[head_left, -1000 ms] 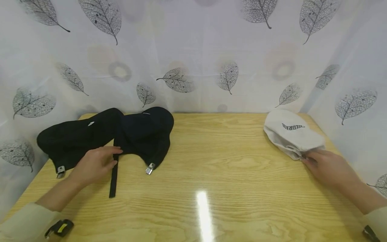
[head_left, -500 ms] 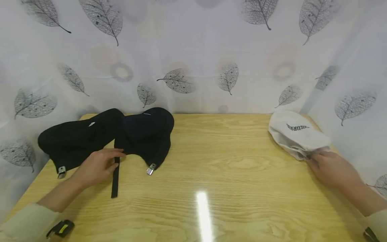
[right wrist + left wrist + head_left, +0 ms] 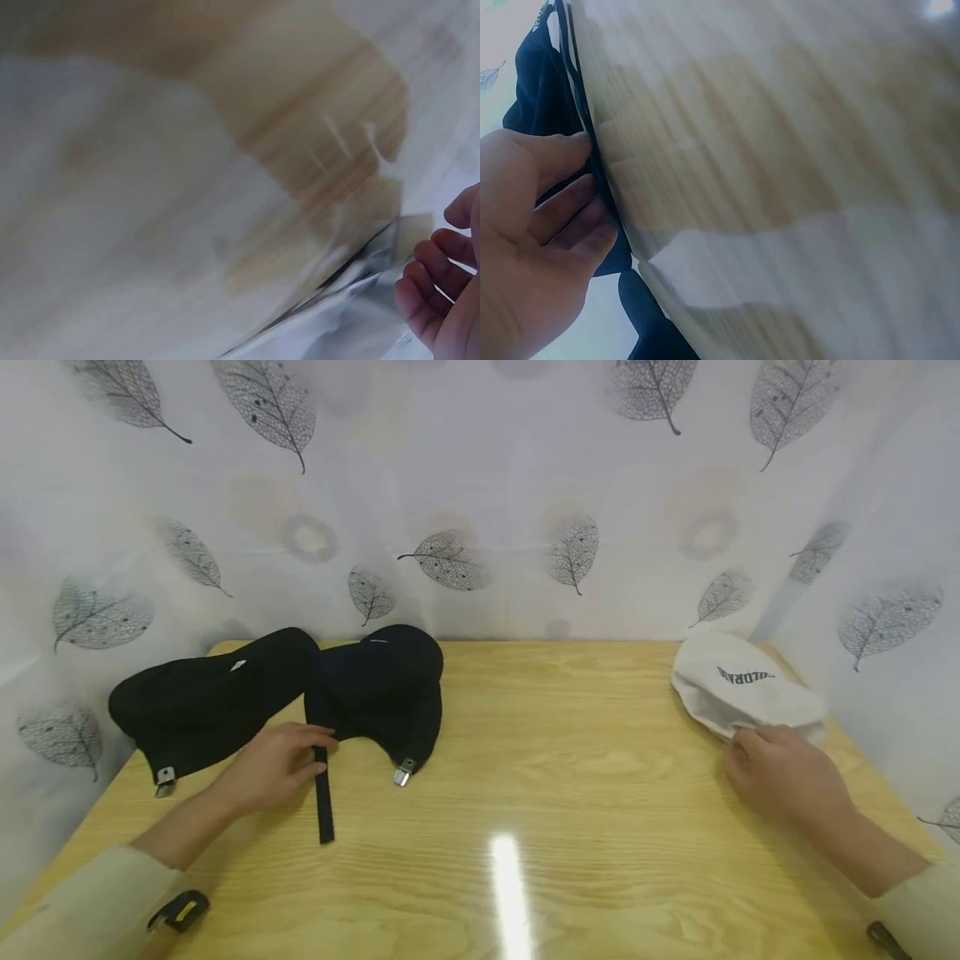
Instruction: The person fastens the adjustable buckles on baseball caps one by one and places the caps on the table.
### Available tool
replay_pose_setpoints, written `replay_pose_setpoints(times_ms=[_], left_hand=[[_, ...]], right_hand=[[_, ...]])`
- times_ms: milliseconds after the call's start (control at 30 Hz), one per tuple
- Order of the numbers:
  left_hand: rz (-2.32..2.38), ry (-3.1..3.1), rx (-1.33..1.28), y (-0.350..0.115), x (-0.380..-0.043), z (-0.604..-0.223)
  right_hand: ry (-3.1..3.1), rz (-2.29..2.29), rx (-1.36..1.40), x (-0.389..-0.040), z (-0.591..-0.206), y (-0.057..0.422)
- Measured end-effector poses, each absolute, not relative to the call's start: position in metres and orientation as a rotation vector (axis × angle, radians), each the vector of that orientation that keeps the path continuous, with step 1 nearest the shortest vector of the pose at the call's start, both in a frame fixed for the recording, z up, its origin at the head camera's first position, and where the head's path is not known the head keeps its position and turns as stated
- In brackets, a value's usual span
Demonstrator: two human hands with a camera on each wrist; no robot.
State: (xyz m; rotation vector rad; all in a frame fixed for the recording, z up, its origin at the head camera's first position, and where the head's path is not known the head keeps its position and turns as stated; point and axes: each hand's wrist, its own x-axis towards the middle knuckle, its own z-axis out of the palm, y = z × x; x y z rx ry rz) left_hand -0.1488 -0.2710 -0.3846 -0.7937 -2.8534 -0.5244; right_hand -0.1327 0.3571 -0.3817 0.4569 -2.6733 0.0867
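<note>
The biggest change is on the right: the right hand point(image 3: 787, 777) now sits further left along the near edge of the off-white cap point(image 3: 746, 685), where half a second or so ago it worked at the cap's near right corner. The cap itself barely shifts and lies at the far right of the table point(image 3: 570, 760), its dark lettering point(image 3: 746, 677) uppermost. I take this to mean that the handling is about how the near edge lies, rather than about carrying the cap elsewhere.

On the left, the black strap point(image 3: 325, 802) swings its free end to the right and now points almost straight toward the person. It appears to belong to the navy baseball cap point(image 3: 378, 685), whose metal buckle point(image 3: 404, 772) lies at the other side of the arched opening. The black baseball cap point(image 3: 187, 702) lies against its left side; these 2 dark caps keep their places at the far left.

The left hand's point(image 3: 273, 768) grip is partly spread: index finger and thumb stand apart, their tips at the strap and the cap's lower edge, apparently touching. The right hand's grip has its fingers bent beside the off-white fabric; whether they pinch it or only rest there, I cannot tell, even from the right wrist view.
</note>
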Motion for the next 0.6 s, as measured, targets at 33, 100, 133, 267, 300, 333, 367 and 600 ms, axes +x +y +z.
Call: replay_pose_setpoints(times_ms=[33, 100, 133, 267, 300, 333, 367, 600], left_hand=[[-0.534, -2.856, -0.798, -0.269, -0.149, -0.385], [-0.553, -2.859, -0.814, -0.265, -0.15, -0.386], [-0.559, -2.862, -0.826, -0.262, -0.151, -0.386], [-0.604, -2.879, -0.876, -0.247, -0.155, -0.384], [-0.608, -2.881, -0.893, -0.243, -0.156, -0.383], [-0.611, -2.882, -0.907, -0.239, -0.157, -0.384], [-0.615, -2.882, -0.918, -0.236, -0.158, -0.384], [-0.621, -2.865, -0.994, -0.218, -0.167, -0.388]], right_hand=[[-2.648, 0.099, 0.486, -0.134, -0.383, 0.352], [-2.602, 0.119, 0.538, -0.137, -0.386, 0.342], [-2.597, 0.136, 0.548, -0.139, -0.386, 0.337], [-2.71, 0.201, 0.511, -0.144, -0.386, 0.317], [-2.737, 0.217, 0.501, -0.145, -0.385, 0.312], [-2.76, 0.226, 0.492, -0.146, -0.385, 0.307], [-2.767, 0.23, 0.504, -0.148, -0.385, 0.302], [-2.69, 0.228, 0.657, -0.16, -0.388, 0.268]])
